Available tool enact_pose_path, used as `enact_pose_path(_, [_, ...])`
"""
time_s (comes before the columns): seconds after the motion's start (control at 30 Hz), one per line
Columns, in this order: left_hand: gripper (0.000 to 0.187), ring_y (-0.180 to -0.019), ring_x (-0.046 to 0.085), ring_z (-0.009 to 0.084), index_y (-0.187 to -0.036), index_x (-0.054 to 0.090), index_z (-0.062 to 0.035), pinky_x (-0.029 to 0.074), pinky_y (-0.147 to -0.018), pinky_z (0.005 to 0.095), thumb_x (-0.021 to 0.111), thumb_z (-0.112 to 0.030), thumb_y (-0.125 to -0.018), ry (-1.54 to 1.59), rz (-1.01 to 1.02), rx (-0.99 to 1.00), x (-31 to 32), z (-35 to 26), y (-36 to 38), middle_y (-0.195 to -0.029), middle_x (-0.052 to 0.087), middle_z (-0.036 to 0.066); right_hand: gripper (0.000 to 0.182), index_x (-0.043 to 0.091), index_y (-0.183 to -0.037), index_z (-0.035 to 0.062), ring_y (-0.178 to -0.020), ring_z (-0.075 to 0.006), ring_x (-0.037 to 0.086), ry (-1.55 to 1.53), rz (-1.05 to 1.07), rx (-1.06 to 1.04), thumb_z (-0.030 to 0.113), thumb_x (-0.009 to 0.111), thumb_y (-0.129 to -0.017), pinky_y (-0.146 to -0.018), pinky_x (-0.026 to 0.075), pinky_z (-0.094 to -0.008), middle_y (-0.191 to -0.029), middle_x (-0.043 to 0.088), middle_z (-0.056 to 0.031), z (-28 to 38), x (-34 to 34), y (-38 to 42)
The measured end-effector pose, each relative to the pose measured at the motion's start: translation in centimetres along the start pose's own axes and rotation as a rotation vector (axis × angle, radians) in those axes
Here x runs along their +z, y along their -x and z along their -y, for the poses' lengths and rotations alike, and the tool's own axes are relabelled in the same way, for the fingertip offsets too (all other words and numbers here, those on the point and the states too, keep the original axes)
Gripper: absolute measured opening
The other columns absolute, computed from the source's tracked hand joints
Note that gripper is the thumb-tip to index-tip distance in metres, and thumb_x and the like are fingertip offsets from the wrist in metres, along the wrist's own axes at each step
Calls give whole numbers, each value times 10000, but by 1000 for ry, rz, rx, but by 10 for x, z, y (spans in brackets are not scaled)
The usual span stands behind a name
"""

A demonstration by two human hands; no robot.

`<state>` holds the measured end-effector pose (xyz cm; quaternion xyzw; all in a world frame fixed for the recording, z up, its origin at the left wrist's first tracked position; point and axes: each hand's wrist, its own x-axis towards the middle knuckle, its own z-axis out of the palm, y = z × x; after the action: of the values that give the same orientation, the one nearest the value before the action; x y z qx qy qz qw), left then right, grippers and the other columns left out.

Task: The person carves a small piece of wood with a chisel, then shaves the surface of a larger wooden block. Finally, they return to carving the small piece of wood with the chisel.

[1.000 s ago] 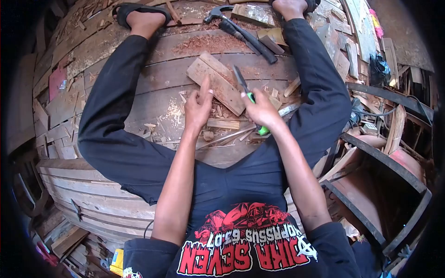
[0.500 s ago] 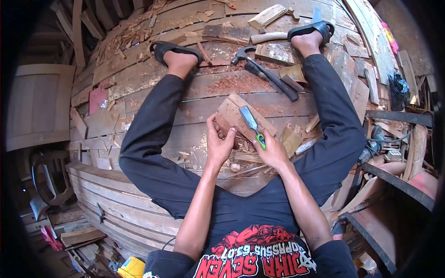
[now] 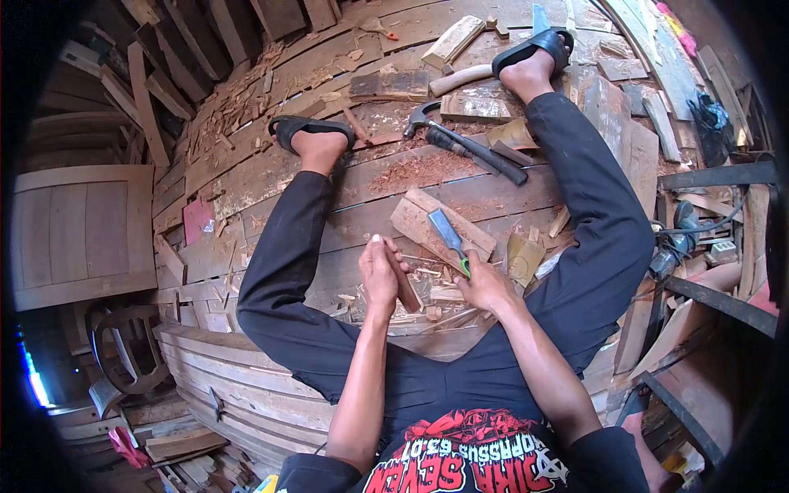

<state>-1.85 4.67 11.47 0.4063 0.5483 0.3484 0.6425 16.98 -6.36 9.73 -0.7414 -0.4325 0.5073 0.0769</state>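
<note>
Well, left hand grips a partly hidden stick; right hand, a chisel, handle mostly covered

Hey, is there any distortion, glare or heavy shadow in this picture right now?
Head view: fisheye distortion bows the floor, with blackened corners; head view: bluish-white glare at the left edge, below the wooden panel; head view: planks upper left sit in shadow, while the chisel blade looks pale and bright.

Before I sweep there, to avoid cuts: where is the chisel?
In the head view, the chisel is right of centre, in the right hand, its blade seen against the flat board.
</note>
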Motion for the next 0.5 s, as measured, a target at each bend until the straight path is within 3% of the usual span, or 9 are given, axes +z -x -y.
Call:
enact_pose_path(0.13, [523,-609,465,144,-990,545,-111,436,-582,289,306,-561,-1106,366,113,-385,1,-16,4,-738,462,14,569,400,-1409,26,-1114,-457,682,7,3,3,302,653,-979,-964,526,-551,-1149,696,-295,0,0,0])
enact_pose_path(0.23, [455,-661,495,145,-1031,560,-125,450,-607,298,353,-525,-1097,470,148,-454,10,-30,11,-796,496,15,566,407,-1404,23,-1120,-455,681,6,6,16,299,656,-977,-969,526,-545,-1159,693,-296,2,-1,0])
enact_pose_path(0.27, [346,-707,520,141,-1063,565,-136,465,-626,314,402,-439,-1096,490,174,-452,8,-26,9,-843,517,12,567,409,-1403,21,-1120,-456,680,4,8,20,300,658,-976,-970,526,-543,-1163,692,-297,2,-1,0])
enact_pose_path(0.37, [260,-740,564,140,-1050,586,-130,513,-665,315,472,-359,-1099,499,188,-445,4,-15,2,-857,555,9,567,415,-1398,22,-1119,-461,679,2,7,25,303,663,-973,-971,524,-547,-1172,688,-302,2,-1,-1])
enact_pose_path(0.5, [248,-802,615,142,-1024,587,-136,573,-714,311,544,-371,-1091,627,13,-505,3,-8,-7,-880,593,18,600,400,-1401,12,-1109,-454,686,27,-40,19,314,676,-962,-957,529,-556,-1144,702,-293,-3,5,-4])
